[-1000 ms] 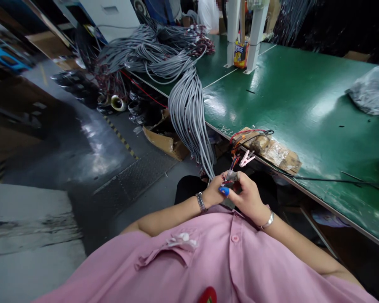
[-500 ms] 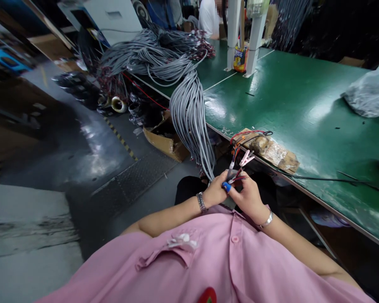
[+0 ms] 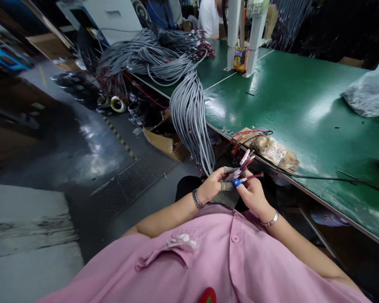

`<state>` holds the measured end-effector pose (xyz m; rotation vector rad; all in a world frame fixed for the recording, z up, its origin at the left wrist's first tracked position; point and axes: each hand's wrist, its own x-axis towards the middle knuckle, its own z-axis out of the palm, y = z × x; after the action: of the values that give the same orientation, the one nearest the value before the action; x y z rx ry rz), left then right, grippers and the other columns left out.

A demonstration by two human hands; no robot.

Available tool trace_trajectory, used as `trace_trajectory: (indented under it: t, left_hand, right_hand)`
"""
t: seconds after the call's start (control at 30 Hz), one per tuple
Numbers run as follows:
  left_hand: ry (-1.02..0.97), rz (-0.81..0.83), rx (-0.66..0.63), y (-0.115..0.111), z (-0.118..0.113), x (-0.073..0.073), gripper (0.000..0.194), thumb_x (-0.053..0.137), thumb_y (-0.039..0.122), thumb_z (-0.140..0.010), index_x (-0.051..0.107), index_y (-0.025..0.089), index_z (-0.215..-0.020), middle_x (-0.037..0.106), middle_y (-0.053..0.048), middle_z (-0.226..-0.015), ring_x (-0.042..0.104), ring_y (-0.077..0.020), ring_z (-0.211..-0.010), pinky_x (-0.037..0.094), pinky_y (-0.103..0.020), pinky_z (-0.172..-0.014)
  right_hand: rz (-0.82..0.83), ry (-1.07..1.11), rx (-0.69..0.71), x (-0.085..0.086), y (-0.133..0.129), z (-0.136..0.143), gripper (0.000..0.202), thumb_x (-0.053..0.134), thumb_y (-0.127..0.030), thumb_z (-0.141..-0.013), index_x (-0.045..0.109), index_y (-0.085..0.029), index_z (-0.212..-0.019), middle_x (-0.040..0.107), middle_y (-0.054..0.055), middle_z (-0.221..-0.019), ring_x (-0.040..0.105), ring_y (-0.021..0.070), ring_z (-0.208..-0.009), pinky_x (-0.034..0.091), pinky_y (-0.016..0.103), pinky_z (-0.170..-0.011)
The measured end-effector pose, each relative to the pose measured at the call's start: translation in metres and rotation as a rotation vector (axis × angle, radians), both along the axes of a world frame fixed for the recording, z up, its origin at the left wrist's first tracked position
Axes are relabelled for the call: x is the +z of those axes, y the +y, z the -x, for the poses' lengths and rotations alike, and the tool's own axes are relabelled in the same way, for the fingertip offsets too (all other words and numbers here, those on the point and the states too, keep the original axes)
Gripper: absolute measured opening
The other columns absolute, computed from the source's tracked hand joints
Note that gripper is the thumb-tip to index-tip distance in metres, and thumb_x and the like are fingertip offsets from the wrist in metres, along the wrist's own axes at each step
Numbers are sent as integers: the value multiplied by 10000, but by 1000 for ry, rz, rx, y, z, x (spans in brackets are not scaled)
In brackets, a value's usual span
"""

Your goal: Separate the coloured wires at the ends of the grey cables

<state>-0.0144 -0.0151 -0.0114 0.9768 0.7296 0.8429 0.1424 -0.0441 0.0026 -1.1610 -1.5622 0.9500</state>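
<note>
Low in front of my shirt, my left hand [image 3: 211, 185] and my right hand [image 3: 253, 194] meet at the stripped end of a grey cable [image 3: 236, 174]. Grey wrapping covers the thumb and a finger of the left hand, which close on the cable from the left. Blue tape wraps the right thumb, pressed against a white-sleeved part with thin red and dark wires [image 3: 254, 176] sticking out to the right. Just beyond the fingers stands a pink clip [image 3: 245, 157], its jaws partly hidden by wires. How many cable ends are held is hard to make out.
A thick bundle of grey cables [image 3: 191, 109] hangs over the green table's [image 3: 303, 105] edge. A taped wooden block [image 3: 271, 151] with wires lies at that edge. An open carton [image 3: 161, 141] stands on the floor. A plastic bag [image 3: 371, 90] rests at right.
My hands have drawn slightly apart, and the left fingers have straightened. The wires between them now point right, and the right thumb has shifted right. The clip is turned and partly covered by wires.
</note>
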Motion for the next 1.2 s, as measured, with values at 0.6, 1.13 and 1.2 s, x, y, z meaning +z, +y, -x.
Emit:
trace_trajectory:
  t: [0.6,1.13,1.2]
  left_hand:
    - [86,-81,290,10,27,12,334,722,462,-739,701,143,-836,570,4,-517,478,-79,-427,273,-197,-392]
    - [328,-287,-27,2,2,19,256,727,383,-774,735,169,-914,672,-45,-762,625,-173,-752,505,-299,-756]
    - [314,-276,0,1,1,18,264,734,390,-766,730,162,-896,668,-43,-755,622,-171,-752,499,-293,-748]
  right_hand:
    - [132,66,22,-32,11,-21,152,689,-380,-811,722,-243,-867,695,37,-820,622,222,-795,491,341,-768]
    - [286,71,341,-39,5,-3,271,676,-434,-818,710,-173,-752,616,-13,-662,511,126,-602,429,252,-590]
    - [309,90,339,-39,7,-3,246,690,-419,-807,721,-175,-799,641,-8,-694,544,137,-627,451,264,-618]
